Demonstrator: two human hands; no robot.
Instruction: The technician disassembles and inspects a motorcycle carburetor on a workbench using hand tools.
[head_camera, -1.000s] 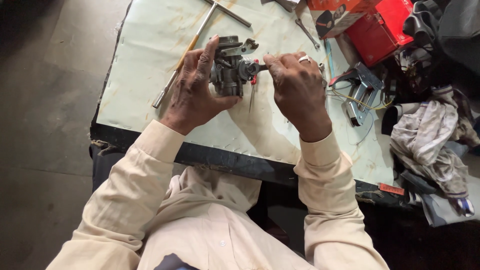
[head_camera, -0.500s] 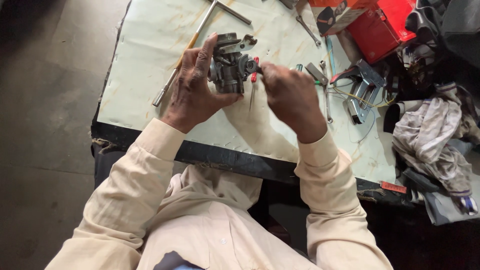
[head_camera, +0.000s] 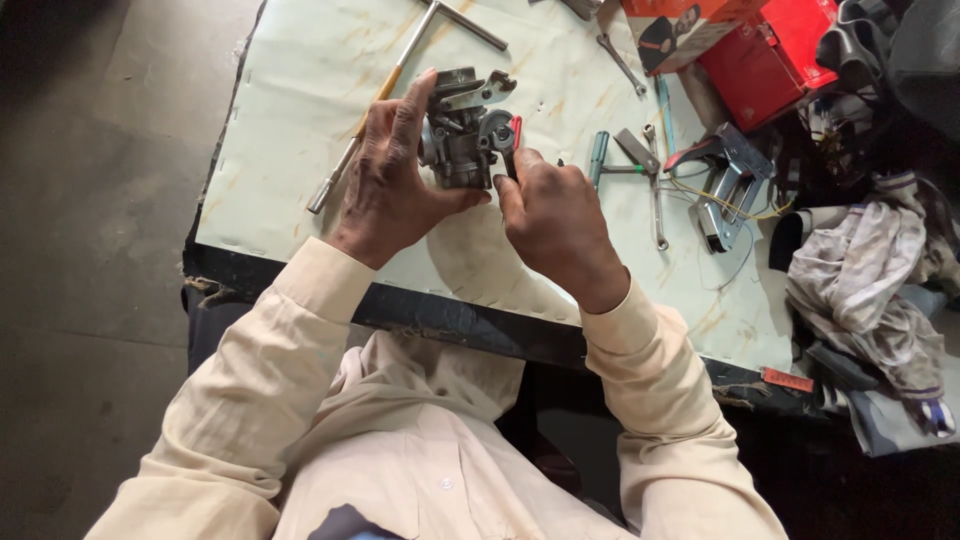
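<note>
Head view: left hand (head_camera: 385, 195) grips the carburetor (head_camera: 462, 135) above the bench (head_camera: 300, 80), fingers wrapped round its 9 o'clock side. Right hand (head_camera: 555, 215), at 4 o'clock, pinches a red-handled tool (head_camera: 513, 140) against its 3 o'clock face.

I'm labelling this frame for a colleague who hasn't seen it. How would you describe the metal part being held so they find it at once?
On the pale sheet covering the table, look between the two hands near its far middle. The left hand holds a grey cast-metal assembly, blocky and knobbly with a small red piece on its right side, unlike the slim flat tools lying around it.
</note>
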